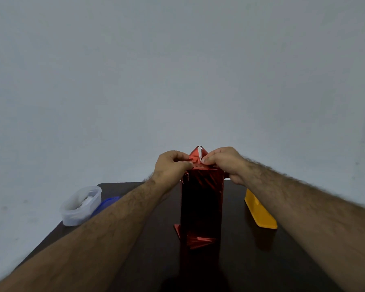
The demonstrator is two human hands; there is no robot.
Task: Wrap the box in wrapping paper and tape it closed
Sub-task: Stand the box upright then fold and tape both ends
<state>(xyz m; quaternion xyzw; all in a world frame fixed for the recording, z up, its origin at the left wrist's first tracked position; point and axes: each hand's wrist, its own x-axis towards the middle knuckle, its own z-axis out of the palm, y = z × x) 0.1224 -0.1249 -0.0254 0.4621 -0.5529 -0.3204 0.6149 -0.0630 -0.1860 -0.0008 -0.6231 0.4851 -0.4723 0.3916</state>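
Your box [201, 205], already sleeved in red foil wrapping paper [202, 180], lay on the dark table [261, 249] with its long axis running straight away from you, near end by your chest, far end out at your hands. That far end was where the next fold had to land, I'd judge: the pointed flap [198, 152] stood up between your two hands, white underside showing. Your left hand [171, 165] pinched the foil at the left of that flap; your right hand [223, 163] pinched it at the right, both grips closed on paper, about equally near. Near-end flaps looked folded but loose. Clear tub [80, 207] sat left with a blue lid [106, 204] beside it, yellow holder [259, 211] right of the box. No brand, label or writing was readable anywhere.
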